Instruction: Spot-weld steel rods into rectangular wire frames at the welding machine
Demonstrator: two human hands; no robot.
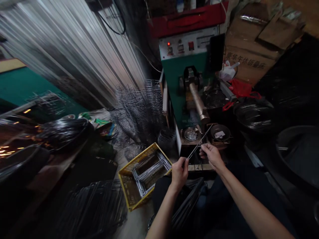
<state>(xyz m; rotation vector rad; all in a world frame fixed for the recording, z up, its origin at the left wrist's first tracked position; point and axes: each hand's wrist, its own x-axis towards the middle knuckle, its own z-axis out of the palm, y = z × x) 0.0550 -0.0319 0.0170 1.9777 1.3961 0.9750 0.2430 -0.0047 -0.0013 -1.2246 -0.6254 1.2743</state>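
Note:
My left hand is closed on the near end of a thin metal wire frame, which slants up and away toward the machine. Close to the frame's middle, my right hand has its fingertips pinched together. Whatever sits in that pinch is too small to make out. Beyond the hands, a round dish of small shiny metal pieces stands under the thick metal arm of a green machine. Right of it is a dark bowl with a white scrap inside.
A yellow crate with wire frames in it stands left of my left hand. Behind it rise stacks of wire baskets. Dark bent wires lie by my lap. Cardboard boxes and a red bag are at right.

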